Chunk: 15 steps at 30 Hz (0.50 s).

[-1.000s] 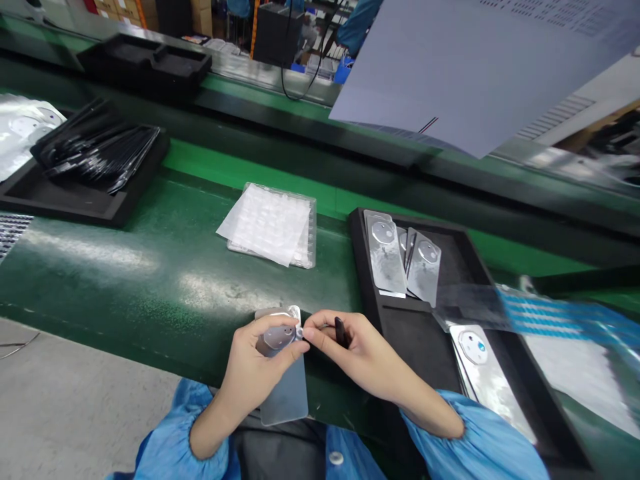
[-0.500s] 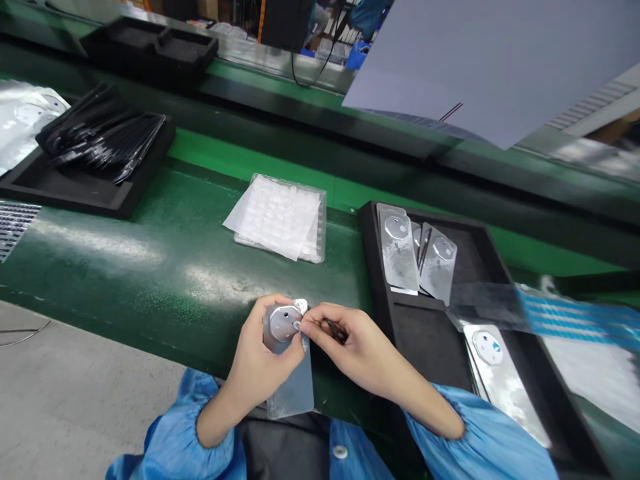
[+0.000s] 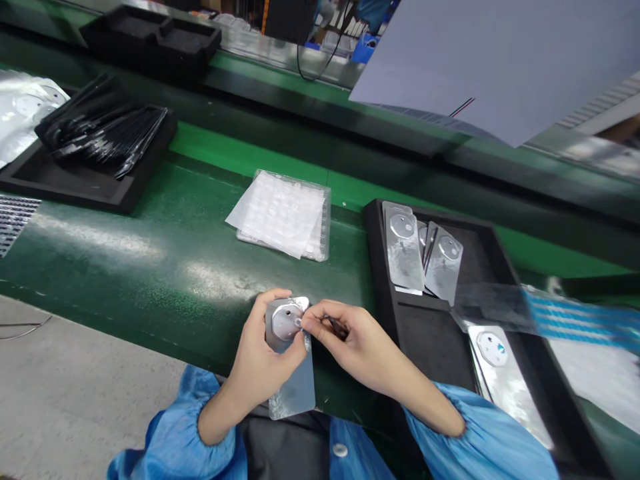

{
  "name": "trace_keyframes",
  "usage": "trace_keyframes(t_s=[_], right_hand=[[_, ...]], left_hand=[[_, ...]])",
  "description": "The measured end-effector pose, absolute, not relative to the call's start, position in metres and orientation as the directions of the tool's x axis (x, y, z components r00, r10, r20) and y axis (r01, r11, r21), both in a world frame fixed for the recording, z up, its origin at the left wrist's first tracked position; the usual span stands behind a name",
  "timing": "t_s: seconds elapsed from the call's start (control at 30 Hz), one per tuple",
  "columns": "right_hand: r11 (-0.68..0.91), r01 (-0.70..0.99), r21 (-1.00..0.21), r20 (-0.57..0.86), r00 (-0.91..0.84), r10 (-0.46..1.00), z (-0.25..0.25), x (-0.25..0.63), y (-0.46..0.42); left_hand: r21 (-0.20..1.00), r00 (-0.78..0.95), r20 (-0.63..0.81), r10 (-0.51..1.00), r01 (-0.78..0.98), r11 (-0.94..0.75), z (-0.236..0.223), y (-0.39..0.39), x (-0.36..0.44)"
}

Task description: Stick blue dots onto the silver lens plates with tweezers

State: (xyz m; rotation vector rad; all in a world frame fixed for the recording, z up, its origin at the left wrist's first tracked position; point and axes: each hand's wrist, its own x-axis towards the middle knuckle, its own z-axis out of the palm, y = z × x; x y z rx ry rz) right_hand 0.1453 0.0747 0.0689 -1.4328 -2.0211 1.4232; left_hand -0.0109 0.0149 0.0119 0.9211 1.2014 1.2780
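My left hand [image 3: 265, 353] is closed around a flat grey phone back panel [image 3: 295, 385], thumb across its face. The panel has a rounded silver camera area [image 3: 287, 321] with small holes near its top, facing up. Against the right edge of that area, my right hand [image 3: 345, 333] pinches with thumb and forefinger. A tiny pale ring-like bit [image 3: 299, 323] shows at those fingertips; its kind is too small to make out. Tucked under the curled fingers of the right hand is a thin dark tool [image 3: 336, 327], mostly hidden.
On the right, a black foam tray [image 3: 420, 340] holds several similar panels [image 3: 405, 250]. A clear plastic tray [image 3: 325, 227] under white sheets lies mid-bench. Black strips [image 3: 110, 137] fill a tray at left. A large grey sheet [image 3: 490, 60] hangs at upper right.
Both hands keep their grip on the panel, which has tilted slightly. The right fingertips stay at the camera area's edge. The whole view has shifted a little.
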Motion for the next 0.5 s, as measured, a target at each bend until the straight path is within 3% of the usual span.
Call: trace_keyframes(t_s=[0.5], right_hand=[[-0.001,0.577,-0.816,-0.304,-0.429,0.851,0.0676,0.1405,0.0706]], left_hand=[[0.968,-0.098,-0.141,0.985,-0.225,0.116,0.0147,0.0155,-0.0128]])
